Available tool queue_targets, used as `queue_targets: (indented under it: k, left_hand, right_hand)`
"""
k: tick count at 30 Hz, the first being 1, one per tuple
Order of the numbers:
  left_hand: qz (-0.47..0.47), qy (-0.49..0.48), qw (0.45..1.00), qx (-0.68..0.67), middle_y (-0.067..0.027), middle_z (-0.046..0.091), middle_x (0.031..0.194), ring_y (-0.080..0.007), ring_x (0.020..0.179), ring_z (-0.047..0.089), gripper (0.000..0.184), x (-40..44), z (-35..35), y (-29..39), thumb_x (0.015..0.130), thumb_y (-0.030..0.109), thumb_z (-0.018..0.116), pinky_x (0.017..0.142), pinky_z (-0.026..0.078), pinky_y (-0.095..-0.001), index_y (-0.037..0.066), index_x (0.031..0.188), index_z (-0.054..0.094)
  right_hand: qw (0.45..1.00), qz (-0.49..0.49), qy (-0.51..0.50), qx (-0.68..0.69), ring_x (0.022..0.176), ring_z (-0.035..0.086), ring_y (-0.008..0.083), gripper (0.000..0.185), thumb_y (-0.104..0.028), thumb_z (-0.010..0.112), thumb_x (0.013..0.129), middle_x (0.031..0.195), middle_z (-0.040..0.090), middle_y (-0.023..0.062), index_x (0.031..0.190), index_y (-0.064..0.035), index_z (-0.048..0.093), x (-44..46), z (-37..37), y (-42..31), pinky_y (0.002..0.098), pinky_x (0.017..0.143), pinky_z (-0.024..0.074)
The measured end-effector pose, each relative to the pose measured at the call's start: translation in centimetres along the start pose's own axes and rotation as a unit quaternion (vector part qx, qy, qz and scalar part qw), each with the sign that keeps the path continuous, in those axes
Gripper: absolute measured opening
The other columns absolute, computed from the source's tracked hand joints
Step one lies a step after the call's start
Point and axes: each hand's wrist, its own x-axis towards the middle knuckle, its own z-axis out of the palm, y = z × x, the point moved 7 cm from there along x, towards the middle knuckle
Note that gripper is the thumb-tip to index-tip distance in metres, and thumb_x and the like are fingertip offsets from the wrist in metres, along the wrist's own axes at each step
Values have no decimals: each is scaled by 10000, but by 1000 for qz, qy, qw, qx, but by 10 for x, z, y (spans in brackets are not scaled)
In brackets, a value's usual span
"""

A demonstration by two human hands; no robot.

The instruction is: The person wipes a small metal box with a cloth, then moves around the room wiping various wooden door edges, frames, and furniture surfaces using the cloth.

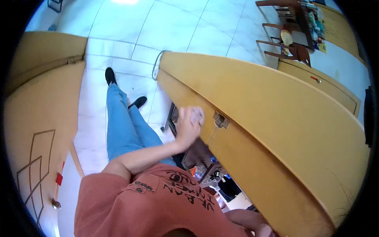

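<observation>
Indoors, in a doorway above pale marble-look floor tiles [169, 23]. Just in front of the chest, curled around a small whitish wad [196, 114], the left hand [188, 125]; probably a folded cloth or tissue, too blurred to tell. Well apart from it, low at the picture's edge, the right hand [263, 230], partly cut off beside the yellow wooden door frame [252, 158]; impossible to tell whether touching the wood or gripping anything.

Just beside the left hand, set into the frame, a worn metal strike plate [222, 119], with a pale streak on the wood below. Likely light and soft in handling, the wad: easy to squeeze, hard to damage, best taken by its bunched middle with fingertips behind the outer face. Stiff and fixed by contrast, the frame, with a metal edge perhaps apt to snag loose folds.

Farther out, jeans [126, 122] and black shoes [138, 102] over the tiles; opposite, a wooden door [43, 106] with a round knob [56, 204]; beyond the frame, wooden chairs [301, 54].
</observation>
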Motion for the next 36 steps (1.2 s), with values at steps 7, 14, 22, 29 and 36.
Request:
queue_targets:
  k: [7,14,22,29,36]
  left_hand:
    - [220,-87,969,-66,-192,532,1155,-404,1011,586,498,-76,-11,150,767,136,720,829,501,-463,71,1235,565]
    - [452,-75,867,-196,-137,630,1123,-349,1003,618,448,-78,0,242,750,136,738,858,533,-432,122,1191,660]
    - [397,14,915,-68,-167,642,1094,-366,1046,626,311,-24,-1,142,838,24,661,914,511,-442,92,1141,676]
    - [520,12,850,-78,-156,607,1062,-366,1002,639,298,-78,-9,305,826,116,723,823,547,-446,131,1119,671]
    - [704,30,684,-190,-74,541,977,-280,823,575,250,-179,-25,528,797,203,715,661,479,-362,175,1024,612]
  right_hand:
    - [999,6,41,-10,711,611,264,388,-345,482,910,662,647,104,730,-48,655,-2,-9,-5,441,1088,386]
    - [994,-52,96,-3,637,613,274,293,-169,411,831,559,591,95,662,-37,612,-4,-7,-9,494,1092,412]
    - [993,87,-37,-76,822,616,204,250,-166,399,928,667,630,-42,736,-211,552,4,-11,-19,487,1190,246]
    - [980,187,-67,17,781,637,227,171,-150,548,765,680,690,23,673,-137,691,10,-12,-11,461,1174,241]
    - [980,187,-64,16,843,632,147,180,-223,566,789,775,704,-54,798,-216,746,1,-21,-9,417,1139,234]
